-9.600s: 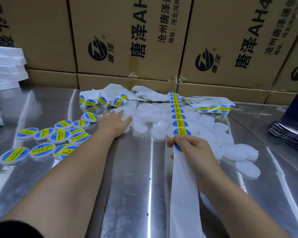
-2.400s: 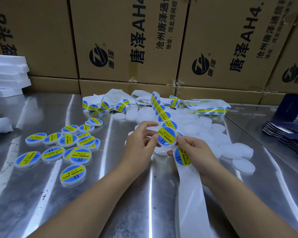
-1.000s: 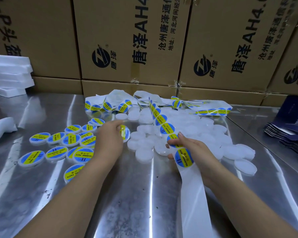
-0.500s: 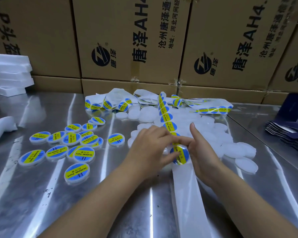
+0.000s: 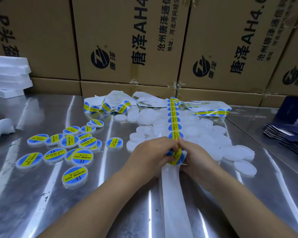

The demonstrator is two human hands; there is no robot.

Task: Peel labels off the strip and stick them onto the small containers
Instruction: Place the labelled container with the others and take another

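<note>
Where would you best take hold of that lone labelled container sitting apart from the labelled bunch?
Probably the labelled container is best pinched across its thin round rim from above. It lies flat on the metal table, label up, with bare surface around it, so a grip can close on opposite edges.

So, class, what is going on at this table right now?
A person is labelling small round containers. Both hands, left hand and right hand, meet over the label strip, working a blue and yellow label at its near end. Labelled containers lie to the left on the metal table; the plain white containers wait in a pile behind the hands.
</note>
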